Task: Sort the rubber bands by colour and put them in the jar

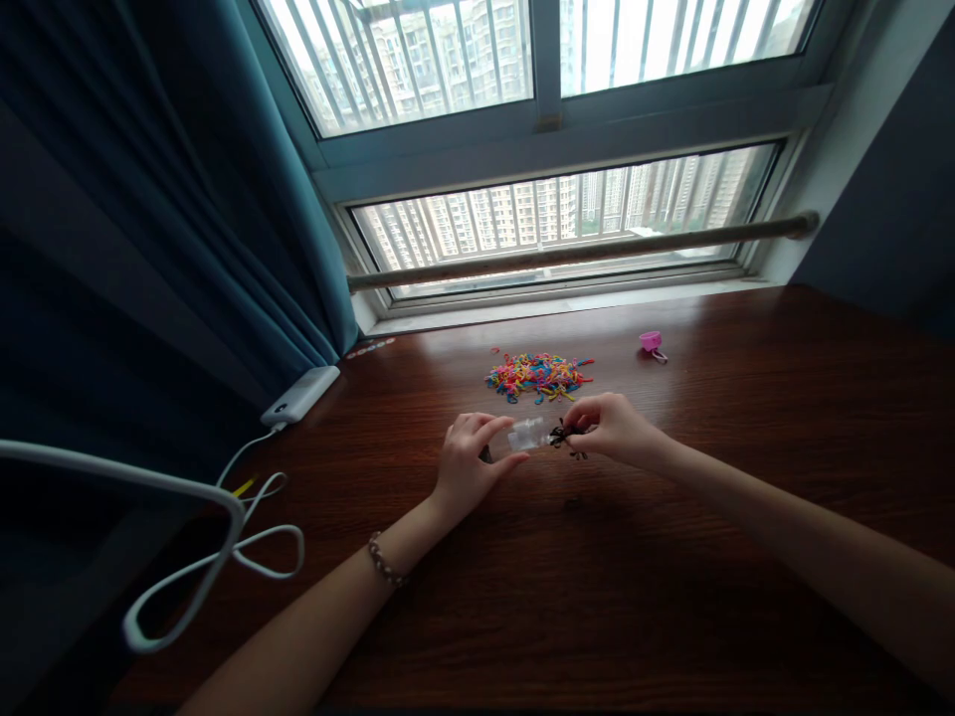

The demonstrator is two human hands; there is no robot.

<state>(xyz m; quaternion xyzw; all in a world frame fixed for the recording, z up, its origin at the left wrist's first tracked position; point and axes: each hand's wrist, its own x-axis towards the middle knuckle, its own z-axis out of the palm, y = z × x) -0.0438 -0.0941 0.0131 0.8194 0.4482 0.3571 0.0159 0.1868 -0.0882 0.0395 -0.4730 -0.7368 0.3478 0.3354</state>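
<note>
The left hand [474, 452], at the centre of the frame, has its grip closed around a clear bottle [528, 435], which lies on its side in the fingers with its narrower end toward the right of the frame. The right hand [612, 430], just right of centre, has its grip pinched on a small clump of dark bands [571, 436] right beside that end; whether the clump touches the bottle or reaches inside it is too small to tell. A dark patch shows near the left palm, and I cannot tell what it is.

To do this well, the left grip should be firm enough to stop the bottle rolling, but light enough not to squeeze it. Keeping the narrow end in line with the right fingertips would spare the wrists. The clump looks loose, with ends sticking out, so a pinch close to its middle and a few strands at a time would probably snag less. Working low over the counter [448, 617] would keep any dropped strand near.

The heap of coloured bands [537, 376] lies just above the hands in the frame, so the knuckles are best kept off it. The pink cup-shaped piece [651, 341], at the right and farther up, is well apart.
</note>
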